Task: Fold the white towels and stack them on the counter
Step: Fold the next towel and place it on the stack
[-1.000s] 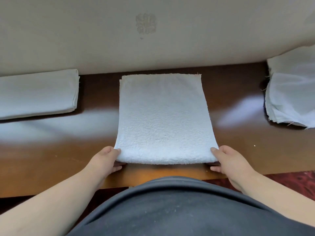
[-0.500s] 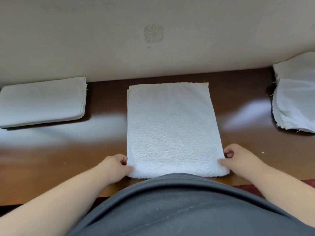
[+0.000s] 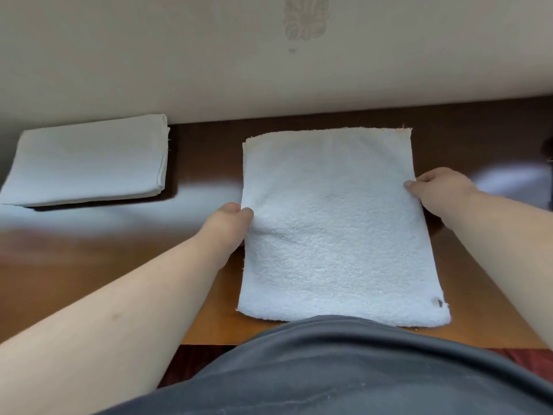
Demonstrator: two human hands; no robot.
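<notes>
Beige wall (image 3: 149,55), faint emblem (image 3: 305,20)

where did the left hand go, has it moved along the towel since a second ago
Yes. The left hand has slid from the near corner of the towel up its left edge, toward the wall. It now pinches that edge about midway.

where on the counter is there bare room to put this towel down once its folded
Bare counter lies between the folded stack at the left and the terry towel, reaching to the near edge. A narrower strip lies right of the towel, behind the right hand. The middle is taken by the towel and the left hand.
</notes>
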